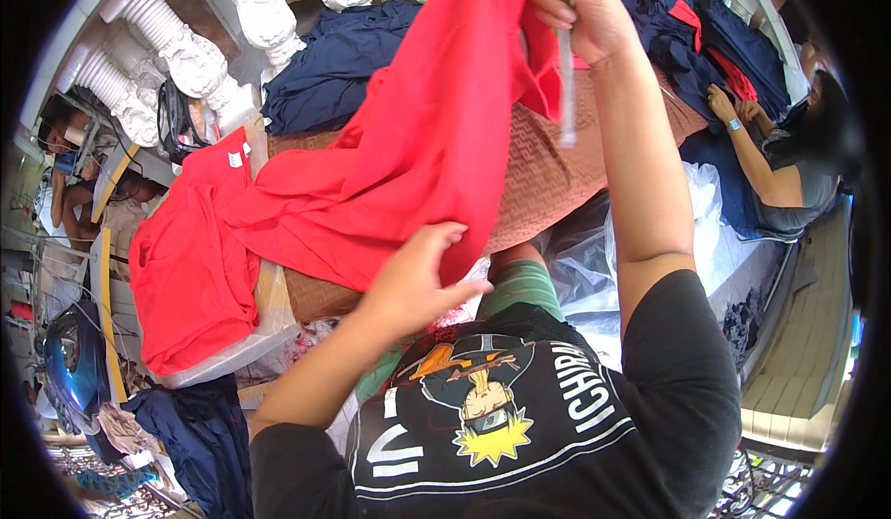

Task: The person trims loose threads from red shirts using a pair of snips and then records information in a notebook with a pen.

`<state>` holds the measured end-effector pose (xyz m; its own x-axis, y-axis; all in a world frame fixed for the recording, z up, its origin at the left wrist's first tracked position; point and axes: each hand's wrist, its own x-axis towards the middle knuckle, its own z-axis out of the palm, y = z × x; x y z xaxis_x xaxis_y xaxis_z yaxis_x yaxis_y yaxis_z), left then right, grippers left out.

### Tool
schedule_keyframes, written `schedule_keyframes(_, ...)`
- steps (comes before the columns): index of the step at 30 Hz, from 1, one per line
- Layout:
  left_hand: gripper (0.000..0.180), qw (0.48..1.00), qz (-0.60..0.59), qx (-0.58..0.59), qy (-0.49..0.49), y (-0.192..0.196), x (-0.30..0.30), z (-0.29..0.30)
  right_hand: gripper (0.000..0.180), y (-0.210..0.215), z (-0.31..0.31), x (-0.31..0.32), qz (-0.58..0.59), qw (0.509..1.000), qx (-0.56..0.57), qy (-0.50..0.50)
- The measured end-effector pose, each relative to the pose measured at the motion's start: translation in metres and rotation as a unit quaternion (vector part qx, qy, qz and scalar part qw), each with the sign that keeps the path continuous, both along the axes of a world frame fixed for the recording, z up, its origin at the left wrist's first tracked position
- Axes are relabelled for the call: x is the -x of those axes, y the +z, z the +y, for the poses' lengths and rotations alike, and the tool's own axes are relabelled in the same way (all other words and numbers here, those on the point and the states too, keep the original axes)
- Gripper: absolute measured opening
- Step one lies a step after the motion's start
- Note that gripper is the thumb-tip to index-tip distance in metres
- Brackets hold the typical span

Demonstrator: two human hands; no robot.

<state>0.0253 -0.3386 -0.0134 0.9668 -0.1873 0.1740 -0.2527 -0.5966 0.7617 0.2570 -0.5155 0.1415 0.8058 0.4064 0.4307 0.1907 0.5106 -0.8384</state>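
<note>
Looks down over a black T-shirt (566,394) with a cartoon print, green shorts (524,284) showing just beyond. Reaches out with the left hand (418,276), thumb parted from the fingers and palm unclosed, at the near edge of a large red cloth (436,139); impossible to tell whether pressing or only brushing. To the left, find a red garment (190,269), loosely folded, with a white tag (236,159), resting on a plastic-wrapped board (213,357). Across the middle, find a counter (548,180) with a brown patterned cover, partly hidden under the red cloth. Beyond, holds the cloth's raised end high with the right hand (585,18), apparently pinching it between thumb and fingers, along with a slim translucent item (567,92) too unclear to name. At far right, notice a co-worker (812,190) bent toward dark navy fabric (668,41). Farthest back, at left, find a navy heap (329,69) and white ornate columns (190,51). Judging by the pose, probably busy spreading or straightening the red cloth. Next, likely calls for keeping the raised end pinched, guiding the near edge with the left hand, and lowering the fabric without creasing.
</note>
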Motion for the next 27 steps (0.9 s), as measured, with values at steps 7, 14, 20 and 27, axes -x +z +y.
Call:
schedule_keyframes(7, 0.009, 0.997, 0.007, 0.028, 0.068, -0.026, -0.005, 0.057, 0.08, 0.022, -0.026, 0.023, -0.092, 0.957, 0.163, -0.223)
schedule_keyframes(14, 0.011, 0.932, -0.102, 0.096, 0.333, 0.044, 0.031, 0.238, 0.04, -0.06, -0.028, -0.027, -0.062, 0.946, 0.247, -0.199)
schedule_keyframes(20, 0.03, 0.925, -0.046, -0.047, 0.374, -0.023, 0.039, 0.258, 0.036, -0.136, -0.04, -0.017, -0.105, 0.877, 0.451, -0.127)
schedule_keyframes(27, 0.035, 0.954, -0.099, -0.191, 0.21, -0.027, -0.021, 0.166, 0.039, -0.169, 0.006, 0.007, 0.004, 0.852, 0.512, -0.107)
